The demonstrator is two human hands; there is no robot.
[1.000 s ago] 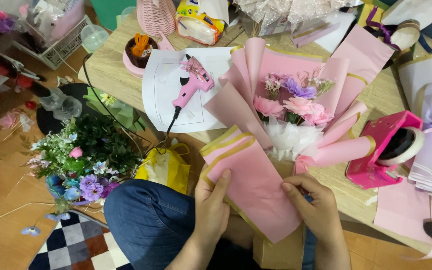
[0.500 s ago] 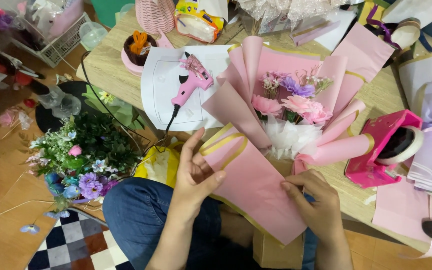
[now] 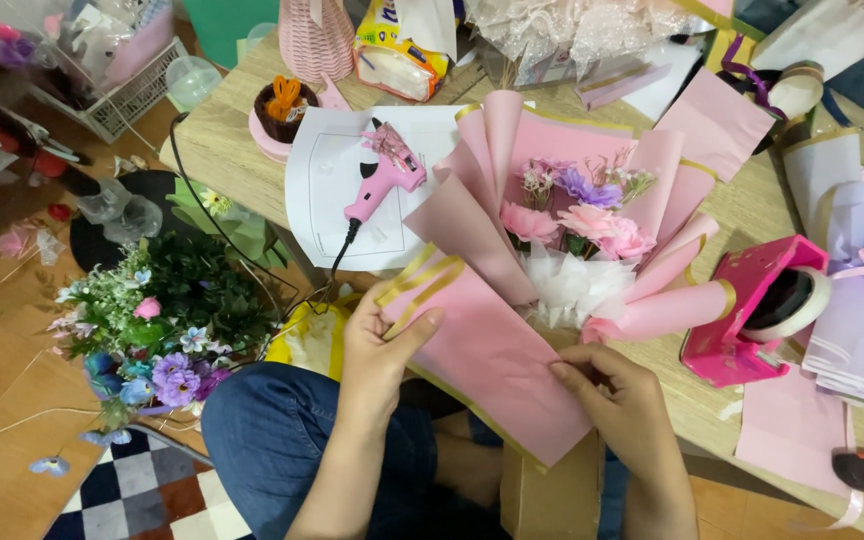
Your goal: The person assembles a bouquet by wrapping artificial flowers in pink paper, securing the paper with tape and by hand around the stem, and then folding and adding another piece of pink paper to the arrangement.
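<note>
Now both hands pinch a pink, gold-edged wrapping sheet (image 3: pixel 492 360) at the table's near edge.

Left hand (image 3: pixel 377 350) grips its left border, right hand (image 3: pixel 617 395) its lower right, apart; the sheet overhangs the light wooden table (image 3: pixel 222 150), below the pink-wrapped flower bouquet (image 3: pixel 582 230). Pink glue gun (image 3: pixel 384 180) lies far-left, pink tape dispenser (image 3: pixel 752 310) right; wooden floor left.

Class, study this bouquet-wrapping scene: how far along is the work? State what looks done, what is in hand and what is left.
Done: the flowers sit inside several fanned pink sheets with white tissue at the base. In hand: the left hand and right hand hold a gold-edged pink sheet across the front. Left, probably: no ribbon or tie shows on the stem end; the tape dispenser sits beside it.
</note>
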